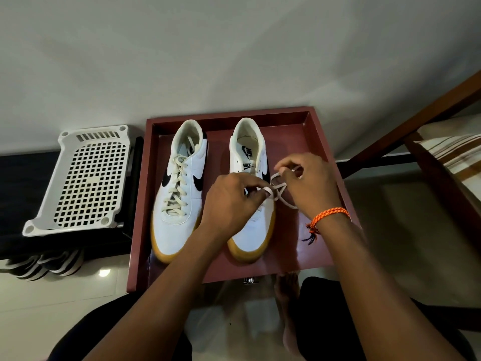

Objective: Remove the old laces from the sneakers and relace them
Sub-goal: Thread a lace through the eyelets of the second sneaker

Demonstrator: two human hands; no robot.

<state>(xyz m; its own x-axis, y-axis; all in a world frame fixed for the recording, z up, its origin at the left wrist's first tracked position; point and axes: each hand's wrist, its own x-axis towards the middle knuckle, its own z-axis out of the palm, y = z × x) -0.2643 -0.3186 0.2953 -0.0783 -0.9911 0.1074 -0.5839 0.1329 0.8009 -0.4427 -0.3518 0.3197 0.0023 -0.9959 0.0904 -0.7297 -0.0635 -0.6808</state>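
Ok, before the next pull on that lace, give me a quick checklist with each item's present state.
1. Left hand pinches the lace: ok.
2. Right hand pinches the lace's other part: ok.
3. Right sneaker sits flat in the red tray: ok.
4. Lace free of knots: cannot tell, its strands cross between the hands.
5. Which eyelets of the right sneaker still hold lace: cannot tell, the hands cover them.
6. Left sneaker laced: ok.
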